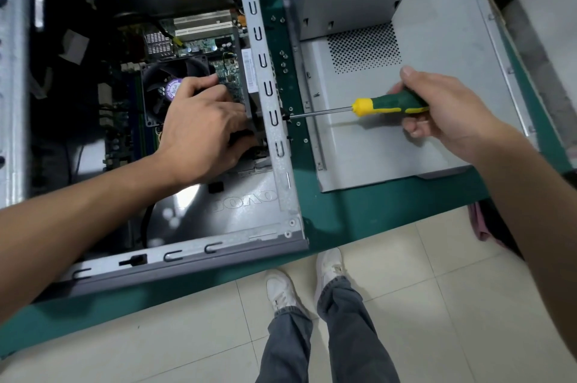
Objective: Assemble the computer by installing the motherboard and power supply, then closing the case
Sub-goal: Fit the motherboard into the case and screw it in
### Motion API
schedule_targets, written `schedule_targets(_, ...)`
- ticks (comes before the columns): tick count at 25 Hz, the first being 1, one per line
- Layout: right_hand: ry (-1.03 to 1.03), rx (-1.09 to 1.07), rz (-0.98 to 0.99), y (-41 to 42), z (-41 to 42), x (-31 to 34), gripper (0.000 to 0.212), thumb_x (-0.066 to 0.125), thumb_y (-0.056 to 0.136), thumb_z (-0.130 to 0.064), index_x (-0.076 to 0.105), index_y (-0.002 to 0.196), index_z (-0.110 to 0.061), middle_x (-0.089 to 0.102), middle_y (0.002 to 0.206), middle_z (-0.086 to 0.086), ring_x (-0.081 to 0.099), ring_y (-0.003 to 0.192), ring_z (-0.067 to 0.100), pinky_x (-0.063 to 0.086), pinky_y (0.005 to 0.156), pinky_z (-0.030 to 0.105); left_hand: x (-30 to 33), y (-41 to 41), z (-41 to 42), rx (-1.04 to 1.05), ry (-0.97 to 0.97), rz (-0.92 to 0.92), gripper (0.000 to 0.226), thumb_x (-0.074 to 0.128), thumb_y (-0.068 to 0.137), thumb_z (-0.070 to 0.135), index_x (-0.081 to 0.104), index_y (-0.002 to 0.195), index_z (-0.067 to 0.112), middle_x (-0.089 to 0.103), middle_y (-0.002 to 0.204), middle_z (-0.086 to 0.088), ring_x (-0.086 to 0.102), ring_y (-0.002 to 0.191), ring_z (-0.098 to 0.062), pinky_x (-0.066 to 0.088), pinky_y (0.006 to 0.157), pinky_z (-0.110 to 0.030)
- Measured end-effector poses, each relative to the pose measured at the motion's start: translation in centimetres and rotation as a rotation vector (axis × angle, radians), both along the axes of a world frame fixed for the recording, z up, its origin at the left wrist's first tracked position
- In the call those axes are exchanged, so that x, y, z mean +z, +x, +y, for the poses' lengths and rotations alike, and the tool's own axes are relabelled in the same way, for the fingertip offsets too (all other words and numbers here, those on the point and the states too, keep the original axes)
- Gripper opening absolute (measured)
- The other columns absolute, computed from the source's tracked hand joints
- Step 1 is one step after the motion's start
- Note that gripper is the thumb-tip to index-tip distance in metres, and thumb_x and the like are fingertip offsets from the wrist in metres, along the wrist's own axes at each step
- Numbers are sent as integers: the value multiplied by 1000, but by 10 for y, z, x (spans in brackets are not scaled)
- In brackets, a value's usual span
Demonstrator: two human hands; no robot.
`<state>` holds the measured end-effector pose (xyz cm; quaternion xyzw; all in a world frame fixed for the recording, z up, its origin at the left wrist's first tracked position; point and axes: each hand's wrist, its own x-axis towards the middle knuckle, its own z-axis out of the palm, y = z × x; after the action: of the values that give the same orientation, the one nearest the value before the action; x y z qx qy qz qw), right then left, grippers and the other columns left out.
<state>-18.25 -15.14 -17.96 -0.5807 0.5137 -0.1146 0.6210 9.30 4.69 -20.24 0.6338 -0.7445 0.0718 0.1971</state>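
Driving a screw through the case [274, 120] wall near the desk's front edge | right hand [443, 107] clamps screwdriver [390, 105] | left hand [206, 126] grips inner part; rigid, sharp-edged, brace firmly

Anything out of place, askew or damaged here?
Nothing looks damaged. One thing stands out: loose screws lie scattered on the green table between the open case and the removed side panel, where the screwdriver or a forearm could knock them.
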Motion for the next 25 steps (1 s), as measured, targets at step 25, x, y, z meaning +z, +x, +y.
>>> schedule_targets(25,-53,34,37,-2,-4,-3,35,58,95,-48,63,83,-15,66,69,9,45,45,12,37,40,21,1,-2,-1,24,13,-1,40,53,87,29,16,79,40,12,70,20,48,69,-20,33,89,-34)
